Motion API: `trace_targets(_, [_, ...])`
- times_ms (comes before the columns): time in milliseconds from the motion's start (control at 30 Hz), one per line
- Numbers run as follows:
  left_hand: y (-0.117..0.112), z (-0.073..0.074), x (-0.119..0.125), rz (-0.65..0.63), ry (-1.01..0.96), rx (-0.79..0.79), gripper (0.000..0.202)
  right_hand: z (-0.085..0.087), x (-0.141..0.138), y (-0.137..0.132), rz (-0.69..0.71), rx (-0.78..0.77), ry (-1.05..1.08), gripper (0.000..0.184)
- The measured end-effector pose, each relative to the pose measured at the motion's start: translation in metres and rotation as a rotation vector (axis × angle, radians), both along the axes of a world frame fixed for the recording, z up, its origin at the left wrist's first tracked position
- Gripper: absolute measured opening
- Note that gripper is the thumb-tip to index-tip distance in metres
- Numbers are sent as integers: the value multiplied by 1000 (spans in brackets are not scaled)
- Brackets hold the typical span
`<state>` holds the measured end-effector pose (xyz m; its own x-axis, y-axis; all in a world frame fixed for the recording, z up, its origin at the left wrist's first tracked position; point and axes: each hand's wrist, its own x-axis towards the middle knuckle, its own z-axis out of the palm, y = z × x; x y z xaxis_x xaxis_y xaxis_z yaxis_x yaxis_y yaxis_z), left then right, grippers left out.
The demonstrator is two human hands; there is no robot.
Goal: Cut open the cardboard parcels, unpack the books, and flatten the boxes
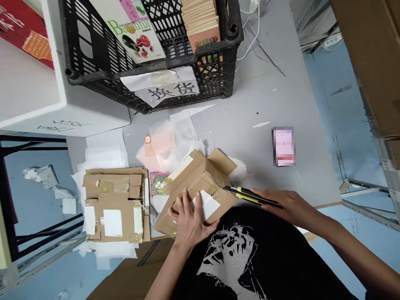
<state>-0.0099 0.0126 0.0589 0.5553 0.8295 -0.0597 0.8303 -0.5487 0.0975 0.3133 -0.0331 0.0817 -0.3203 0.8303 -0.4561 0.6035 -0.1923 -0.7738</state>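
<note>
A cardboard box (193, 187) lies tilted at the near edge of the grey table, one flap raised on its far side. My left hand (191, 218) rests on the box with fingers spread, beside a white label (206, 205) on its face. In my right hand (286, 206) is a black and yellow utility knife (250, 196). The knife's tip meets the box's right edge, near a strip of clear tape. Left of the box, flattened cardboard (125, 200) is stacked on white paper.
A black plastic crate (215, 62) with books stands at the back, beside a white bin (93, 104). A phone (283, 146) lies to the right. Plastic wrapping (184, 129) and a purple-green packet (159, 183) lie behind and left of the box. Brown cartons (368, 62) stand far right.
</note>
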Motion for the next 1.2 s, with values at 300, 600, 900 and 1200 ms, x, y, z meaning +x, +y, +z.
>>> trace_targets(300, [-1, 0, -1, -6, -7, -6, 106, 19, -3, -9, -21, 98, -81, 45])
trace_targets(600, [1, 1, -1, -30, -5, 4, 107, 22, -7, -21, -44, 164, -128, 49])
trace_targets(900, [2, 1, 0, -24, -19, 21, 108, -7, -22, 0, -109, 205, -120, 47])
trace_targets(1200, [1, -3, -3, 3, -10, 4, 104, -15, -26, 12, -151, 166, -41, 46])
